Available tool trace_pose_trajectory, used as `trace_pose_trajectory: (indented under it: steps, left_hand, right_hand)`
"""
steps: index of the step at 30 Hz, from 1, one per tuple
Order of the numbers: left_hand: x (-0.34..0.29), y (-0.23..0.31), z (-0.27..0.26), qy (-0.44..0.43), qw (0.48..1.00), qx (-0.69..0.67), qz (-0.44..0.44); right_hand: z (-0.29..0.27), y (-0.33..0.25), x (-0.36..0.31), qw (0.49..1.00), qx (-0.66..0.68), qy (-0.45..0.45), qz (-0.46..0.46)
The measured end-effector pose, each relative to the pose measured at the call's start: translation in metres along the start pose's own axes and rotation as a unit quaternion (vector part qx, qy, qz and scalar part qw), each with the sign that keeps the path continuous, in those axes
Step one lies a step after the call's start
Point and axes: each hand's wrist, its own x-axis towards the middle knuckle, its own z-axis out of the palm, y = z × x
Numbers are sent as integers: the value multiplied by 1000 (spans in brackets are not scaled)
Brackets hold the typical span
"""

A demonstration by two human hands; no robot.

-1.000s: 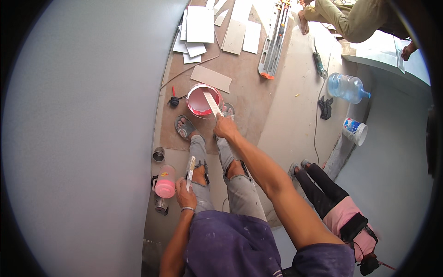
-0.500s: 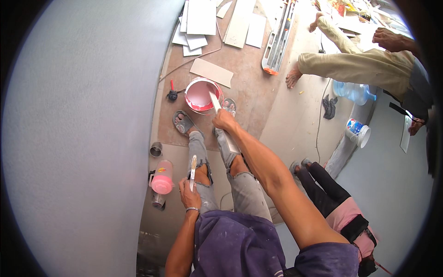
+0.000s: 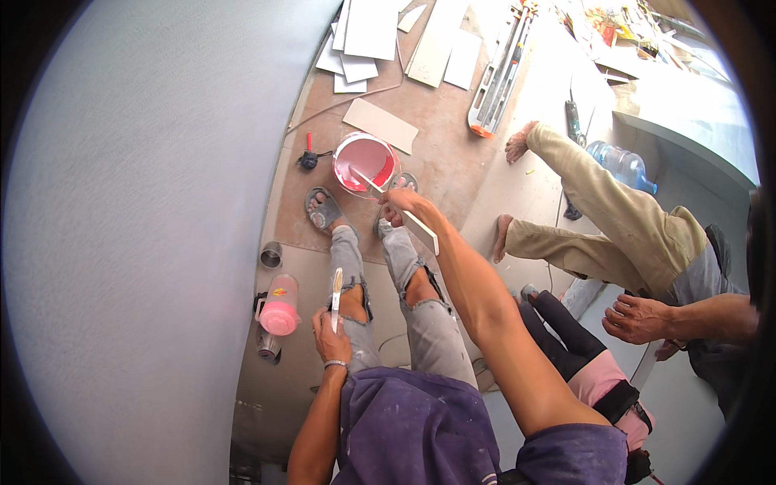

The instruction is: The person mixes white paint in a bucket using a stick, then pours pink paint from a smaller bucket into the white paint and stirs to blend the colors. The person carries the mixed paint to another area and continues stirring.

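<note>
My right hand is closed around a long, flat white strip, and its far end dips into a red-rimmed bucket. Inside the bucket is a pale pinkish-white mix; I cannot tell just what it is. Down by my left knee, my left hand grips a paintbrush upright, bristles up. The bucket stands on a brown board, just in front of my sandalled feet.
A grey wall rises close on my left. Beside it are a pink jug, a metal cup and a red-handled black tool. Cut panels and a long level lie ahead. Co-workers occupy the right side.
The strip has turned in my right hand, now showing its thin edge toward the bucket. The co-worker in beige trousers has shifted nearer, with an arm lower. My left hand holds still.
</note>
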Motion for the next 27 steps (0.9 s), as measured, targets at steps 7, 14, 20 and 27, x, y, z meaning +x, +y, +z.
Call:
trace_pose_trajectory:
  steps: [7, 14, 20, 27]
  left_hand:
    - [2, 3, -6, -21, 999, -9, -32]
    - [6, 3, -5, -11, 1000, -5, -9]
    - [6, 0, -7, -3, 1000, -7, -20]
    - [7, 6, -11, -16, 999, -16, -32]
  right_hand:
    - [-5, -7, -20, 995, 68, -42, -56]
    - [0, -11, 1, 832, -472, 159, -245]
    - [15, -6, -1, 815, -499, 216, -200]
    - [-4, 22, 9, 812, -514, 203, -187]
